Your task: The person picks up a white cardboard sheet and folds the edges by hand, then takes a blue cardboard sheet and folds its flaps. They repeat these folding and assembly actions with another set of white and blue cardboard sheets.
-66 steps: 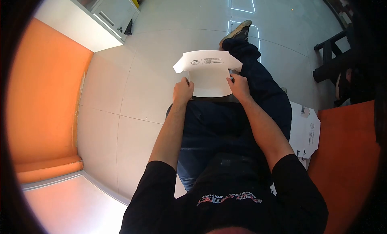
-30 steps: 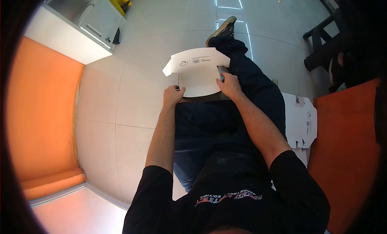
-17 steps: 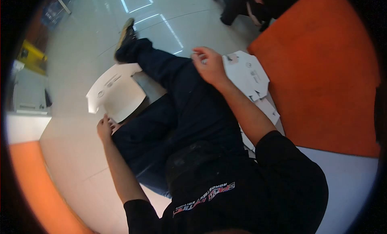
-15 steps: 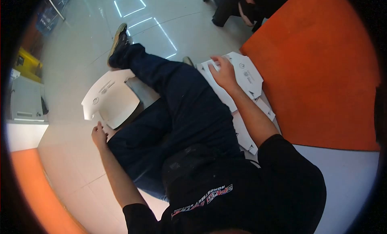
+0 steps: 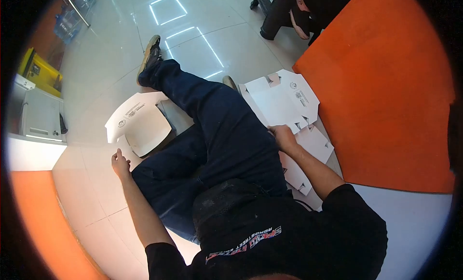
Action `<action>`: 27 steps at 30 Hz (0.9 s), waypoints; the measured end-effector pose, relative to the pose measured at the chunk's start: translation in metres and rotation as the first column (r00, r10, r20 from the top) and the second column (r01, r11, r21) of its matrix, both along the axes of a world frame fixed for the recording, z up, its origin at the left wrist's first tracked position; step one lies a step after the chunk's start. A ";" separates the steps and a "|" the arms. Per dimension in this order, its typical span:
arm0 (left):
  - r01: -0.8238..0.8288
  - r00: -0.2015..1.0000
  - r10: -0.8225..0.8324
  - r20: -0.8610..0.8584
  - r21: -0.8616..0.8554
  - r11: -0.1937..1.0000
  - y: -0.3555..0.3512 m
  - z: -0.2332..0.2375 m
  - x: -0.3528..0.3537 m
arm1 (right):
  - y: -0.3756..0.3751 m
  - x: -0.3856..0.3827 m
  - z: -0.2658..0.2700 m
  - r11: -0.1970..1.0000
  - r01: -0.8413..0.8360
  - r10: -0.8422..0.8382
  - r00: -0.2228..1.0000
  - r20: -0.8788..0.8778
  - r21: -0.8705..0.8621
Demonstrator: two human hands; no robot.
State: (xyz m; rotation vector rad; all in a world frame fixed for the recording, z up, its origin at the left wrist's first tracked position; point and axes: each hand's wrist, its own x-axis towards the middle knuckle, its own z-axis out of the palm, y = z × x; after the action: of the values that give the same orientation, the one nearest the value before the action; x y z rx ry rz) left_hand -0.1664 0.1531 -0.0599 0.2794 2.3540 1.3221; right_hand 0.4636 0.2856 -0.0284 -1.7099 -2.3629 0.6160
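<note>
My left hand (image 5: 120,164) is low on the left, beside my bent knee, its fingers loosely apart and holding nothing. Just beyond it on the floor, a partly folded white cardboard box (image 5: 147,130) stands with a curved, printed flap raised. On the right, the fingers of my right hand (image 5: 285,139) are closed at the near edge of a flat white cardboard sheet (image 5: 270,104), which has cut corners, slots and printed marks. Some of those fingertips are hidden. More white cardboard sheets (image 5: 316,142) lie under and nearer than it, partly covered by my forearm.
My legs (image 5: 222,116) stretch between the two cardboard places. An orange panel (image 5: 376,97) borders the right side. At the top right are dark chair legs (image 5: 272,22) and another person's foot (image 5: 300,24). A white cabinet (image 5: 43,113) and water bottles (image 5: 67,24) stand left.
My right hand has moved from the far part of the cardboard sheet to its near edge. My left hand stays in about the same place. The view has shifted slightly.
</note>
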 end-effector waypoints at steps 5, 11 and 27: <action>-0.098 0.995 0.097 0.010 0.125 0.987 -0.004 0.007 0.000 | 0.024 0.003 0.057 0.973 0.191 -0.205 0.974 -0.095 -0.133; -0.078 0.987 0.120 -0.105 0.339 0.938 -0.028 0.021 0.019 | 0.042 0.015 0.115 0.909 0.255 -0.325 0.928 -0.181 -0.329; 0.490 0.807 -0.152 -0.570 0.503 0.712 -0.061 0.179 0.200 | 0.040 0.009 0.205 0.998 -0.042 0.044 0.998 -0.046 0.038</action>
State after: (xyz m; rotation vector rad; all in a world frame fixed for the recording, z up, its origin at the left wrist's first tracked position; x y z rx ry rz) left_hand 0.0336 0.0924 0.1195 1.3387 1.9491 1.9860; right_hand 0.4730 0.3260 0.1765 -1.6151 -2.3697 0.6077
